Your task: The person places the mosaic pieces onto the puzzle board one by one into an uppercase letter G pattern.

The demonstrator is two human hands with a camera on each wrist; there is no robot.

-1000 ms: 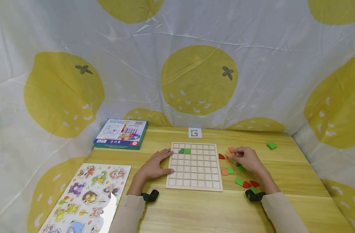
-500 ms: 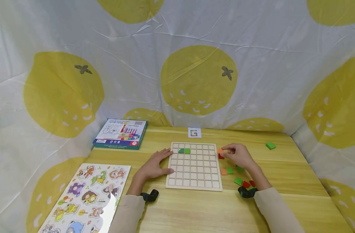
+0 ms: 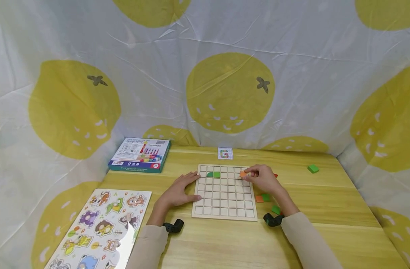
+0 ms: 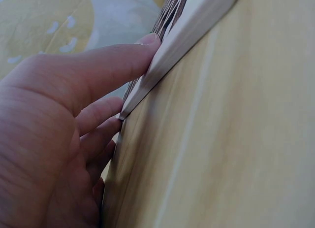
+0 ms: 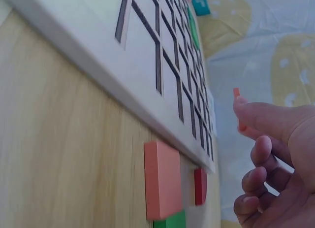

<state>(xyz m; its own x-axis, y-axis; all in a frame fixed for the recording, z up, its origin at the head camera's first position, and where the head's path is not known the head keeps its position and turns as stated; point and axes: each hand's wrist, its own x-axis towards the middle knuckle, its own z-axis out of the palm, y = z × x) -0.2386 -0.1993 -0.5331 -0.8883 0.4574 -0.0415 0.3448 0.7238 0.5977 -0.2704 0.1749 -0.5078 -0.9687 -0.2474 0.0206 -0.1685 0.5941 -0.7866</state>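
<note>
Fingers (image 3: 250,172) pinch orange tile (image 3: 243,174) above board (image 3: 224,213).

The wooden table (image 3: 326,209) carries a grid board (image 3: 224,209), a boxed game (image 3: 139,154), an animal puzzle (image 3: 101,224), a small card (image 3: 225,153) and loose coloured tiles (image 3: 313,169).

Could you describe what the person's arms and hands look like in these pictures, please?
Both hands are bare, with no rings or gloves showing. The left hand and right hand come out of long beige sleeves, left sleeve and right sleeve, that end at the wrists. Each wrist carries a small black device, left and right.
</note>
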